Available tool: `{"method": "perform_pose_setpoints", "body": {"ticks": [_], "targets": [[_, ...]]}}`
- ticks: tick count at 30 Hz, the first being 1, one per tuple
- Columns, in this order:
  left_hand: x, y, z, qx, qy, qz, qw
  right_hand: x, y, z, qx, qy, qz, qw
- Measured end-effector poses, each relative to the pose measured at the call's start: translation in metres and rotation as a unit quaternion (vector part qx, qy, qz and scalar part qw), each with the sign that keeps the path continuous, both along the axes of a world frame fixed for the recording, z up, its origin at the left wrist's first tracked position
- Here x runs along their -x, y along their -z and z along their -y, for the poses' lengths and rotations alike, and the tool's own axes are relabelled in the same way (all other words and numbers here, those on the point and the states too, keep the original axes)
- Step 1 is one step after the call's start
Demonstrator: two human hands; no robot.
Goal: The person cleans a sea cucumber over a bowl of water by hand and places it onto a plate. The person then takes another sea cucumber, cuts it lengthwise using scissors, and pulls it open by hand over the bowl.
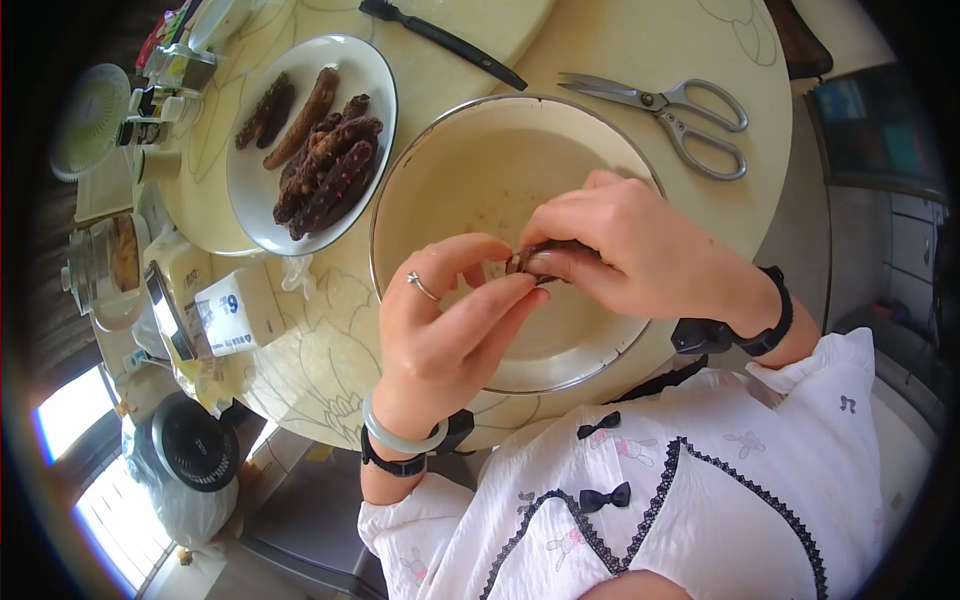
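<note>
Over the bowl (pixel 600 330), both hands, left (pixel 450 320) and right (pixel 630 250), pinch a sea cucumber (pixel 535 262), seemingly mid-cleaning; next likely needs the scissors (pixel 670 110) beyond the bowl.

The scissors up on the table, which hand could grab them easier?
Probably the right hand. The scissors lie on the table just beyond it, past the bowl rim. The left hand sits farther away, and both hands pinch the dark piece.
</note>
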State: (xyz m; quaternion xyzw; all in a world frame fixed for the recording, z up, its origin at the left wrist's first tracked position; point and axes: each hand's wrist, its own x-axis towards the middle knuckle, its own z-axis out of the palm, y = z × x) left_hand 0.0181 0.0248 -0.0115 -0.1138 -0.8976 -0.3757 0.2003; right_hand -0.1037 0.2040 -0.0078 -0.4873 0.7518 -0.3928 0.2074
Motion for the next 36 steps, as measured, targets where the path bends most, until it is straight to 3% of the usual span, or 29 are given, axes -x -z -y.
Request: {"method": "perform_pose_setpoints", "body": {"ticks": [2, 12, 18, 20, 26, 36], "targets": [[-0.0011, -0.0006, 0.0005, -0.068, -0.014, 0.025, 0.997, 0.0014, -0.0005, 0.0001, -0.004, 0.005, 0.045, 0.999], [0.0005, -0.0051, 0.0059, -0.105, -0.013, 0.103, 0.989, 0.0037, -0.0042, -0.0009, -0.024, -0.002, 0.058, 0.998], [-0.0012, -0.006, 0.0045, -0.028, 0.012, 0.021, 0.999, 0.0058, -0.0037, -0.0006, 0.014, -0.018, 0.084, 0.996], [-0.0004, -0.0074, 0.0032, 0.054, 0.037, -0.035, 0.997, 0.0071, -0.0047, -0.0019, 0.005, -0.029, 0.116, 0.993], [-0.0018, 0.0001, 0.0047, 0.05, 0.061, -0.104, 0.991, 0.0079, -0.0075, -0.0018, -0.017, -0.047, 0.161, 0.986], [-0.003, 0.0012, 0.0036, 0.102, 0.07, -0.136, 0.983, 0.0058, -0.0032, -0.0012, 0.01, -0.037, 0.121, 0.992]]}}
